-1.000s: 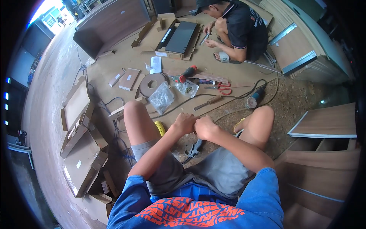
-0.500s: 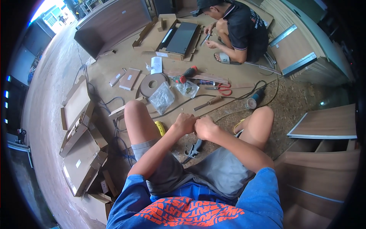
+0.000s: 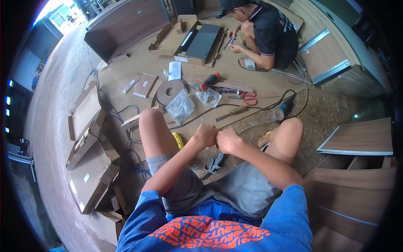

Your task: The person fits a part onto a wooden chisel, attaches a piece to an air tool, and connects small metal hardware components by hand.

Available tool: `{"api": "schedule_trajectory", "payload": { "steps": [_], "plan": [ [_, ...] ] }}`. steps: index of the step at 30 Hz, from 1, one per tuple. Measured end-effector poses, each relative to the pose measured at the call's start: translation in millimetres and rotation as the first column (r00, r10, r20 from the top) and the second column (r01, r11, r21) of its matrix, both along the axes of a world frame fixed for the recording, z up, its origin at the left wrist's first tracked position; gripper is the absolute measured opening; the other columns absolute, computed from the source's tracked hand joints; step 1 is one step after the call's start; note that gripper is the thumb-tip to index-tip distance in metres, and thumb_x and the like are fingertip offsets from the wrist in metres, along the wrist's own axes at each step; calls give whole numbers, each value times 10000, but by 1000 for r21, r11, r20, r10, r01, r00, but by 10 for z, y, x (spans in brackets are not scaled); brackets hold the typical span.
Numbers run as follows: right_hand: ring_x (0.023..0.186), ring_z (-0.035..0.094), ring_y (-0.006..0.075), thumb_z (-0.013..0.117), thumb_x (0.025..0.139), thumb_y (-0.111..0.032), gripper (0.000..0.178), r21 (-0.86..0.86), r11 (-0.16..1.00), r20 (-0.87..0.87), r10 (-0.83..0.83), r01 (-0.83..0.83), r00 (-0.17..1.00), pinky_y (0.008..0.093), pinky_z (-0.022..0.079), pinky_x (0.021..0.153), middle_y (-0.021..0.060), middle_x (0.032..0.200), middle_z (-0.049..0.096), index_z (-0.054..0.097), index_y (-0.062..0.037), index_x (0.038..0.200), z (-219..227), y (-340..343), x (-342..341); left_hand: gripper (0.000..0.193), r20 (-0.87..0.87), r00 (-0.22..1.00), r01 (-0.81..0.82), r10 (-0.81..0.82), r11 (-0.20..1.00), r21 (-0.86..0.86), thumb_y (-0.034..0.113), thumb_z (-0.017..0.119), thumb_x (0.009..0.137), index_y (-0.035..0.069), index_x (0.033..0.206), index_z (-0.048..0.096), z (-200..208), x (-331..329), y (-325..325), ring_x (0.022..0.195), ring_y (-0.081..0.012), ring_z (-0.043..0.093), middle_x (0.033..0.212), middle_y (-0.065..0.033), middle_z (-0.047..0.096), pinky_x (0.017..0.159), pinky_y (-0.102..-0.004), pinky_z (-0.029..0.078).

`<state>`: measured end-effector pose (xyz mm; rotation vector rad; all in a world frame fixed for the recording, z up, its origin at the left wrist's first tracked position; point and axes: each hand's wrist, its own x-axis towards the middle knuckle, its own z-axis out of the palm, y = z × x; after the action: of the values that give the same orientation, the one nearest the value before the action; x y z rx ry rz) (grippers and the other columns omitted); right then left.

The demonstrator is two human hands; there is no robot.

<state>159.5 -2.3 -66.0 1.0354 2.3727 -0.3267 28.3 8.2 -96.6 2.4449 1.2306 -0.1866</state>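
Between my raised knees, my left hand [image 3: 206,135] and my right hand [image 3: 229,140] are both closed and meet knuckle to knuckle. Whatever they hold, if anything, is hidden by the fingers. Below them a grey metal tool [image 3: 215,163] of a kind I cannot make out lies on the floor. Beyond my hands are a chisel [image 3: 231,113] with a wooden handle, red-handled scissors [image 3: 248,98], a clear plastic bag [image 3: 180,107] and another clear bag [image 3: 208,98] with small metal pieces in it. A red-and-green cordless drill [image 3: 206,82] lies behind that second bag.
A roll of brown edging tape [image 3: 168,93] lies beyond my left knee. Opened cardboard boxes [image 3: 92,174] stand at left. An angle grinder [image 3: 283,109] and its cord lie at right, near wooden panels [image 3: 357,136]. Another person [image 3: 273,35] squats at the far right, holding a small tool.
The whole view has shifted very slightly. My hands stay together in nearly the same place, and the other person keeps the same squat.
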Motion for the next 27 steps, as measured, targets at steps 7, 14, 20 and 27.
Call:
{"api": "schedule_trajectory", "payload": {
  "steps": [7,14,20,27],
  "plan": [
    [880,686,237,612,825,-288,212,-8,1000,27,-2,2,1000,380,502,793,94,909,713,739,-123,863,13,-7,-9,333,17,1000,5,-5,1000,11,234,612,765,126,1079,586,-15,-3,-4,878,-314,639,902,-120,653,707,-421,498],
    [881,685,239,611,830,-304,227,-9,1000,17,1,0,1000,388,493,801,91,908,713,739,-121,869,-28,1,3,294,-5,1000,2,-2,1000,8,240,606,777,117,1044,588,-35,12,6,849,-324,645,870,-126,657,683,-428,498],
    [885,685,232,604,840,-317,240,-20,1000,34,-7,8,999,386,490,805,86,923,713,737,-122,888,-1,3,-3,285,22,1000,19,-19,1000,24,241,605,775,114,1030,592,-40,5,12,812,-332,650,842,-130,665,657,-436,497],
    [893,684,236,603,844,-323,248,-19,1000,30,-7,8,1000,389,491,805,88,925,712,736,-120,892,20,-6,-16,317,12,1000,-14,13,998,63,323,687,725,145,980,625,-58,7,1,803,-288,684,822,-105,692,670,-412,533]
  ]
}}
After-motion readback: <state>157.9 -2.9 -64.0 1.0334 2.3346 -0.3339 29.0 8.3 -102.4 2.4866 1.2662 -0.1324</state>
